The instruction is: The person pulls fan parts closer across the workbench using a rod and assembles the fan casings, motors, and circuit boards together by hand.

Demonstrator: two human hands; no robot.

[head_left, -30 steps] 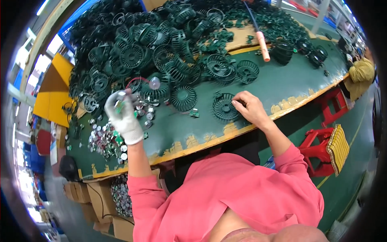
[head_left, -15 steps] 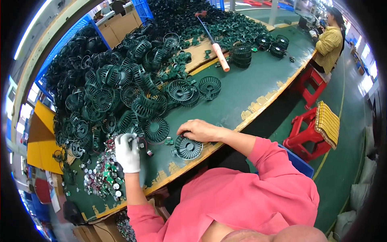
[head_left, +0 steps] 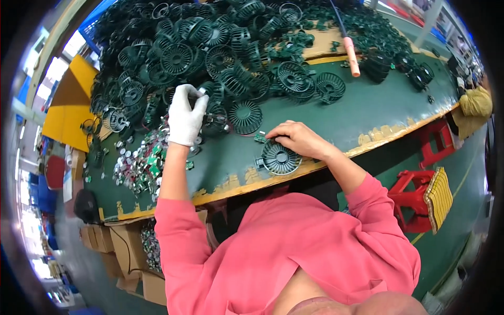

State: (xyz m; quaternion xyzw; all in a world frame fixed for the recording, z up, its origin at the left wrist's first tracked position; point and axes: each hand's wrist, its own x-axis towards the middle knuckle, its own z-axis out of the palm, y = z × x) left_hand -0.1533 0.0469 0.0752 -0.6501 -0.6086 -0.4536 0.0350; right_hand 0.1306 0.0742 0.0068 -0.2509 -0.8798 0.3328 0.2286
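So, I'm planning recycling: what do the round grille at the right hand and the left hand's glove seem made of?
The dark round grille: probably moulded plastic, with thin, even ribs and a slight sheen. The white glove: likely knitted fabric, matt and close-fitting; exact fibre unclear.

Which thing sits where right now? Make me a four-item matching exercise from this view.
Things
1. White-gloved left hand
2. Bare right hand
3. Long dark rod with pink handle
4. Red plastic stool with yellow striped cover

Places
A. On the green floor, at right
B. By the heap of dark green plastic cages
C. At the round, dark green plastic grille near the table's front edge
D. Toward the table's far side

Pairs: 1-B; 2-C; 3-D; 4-A
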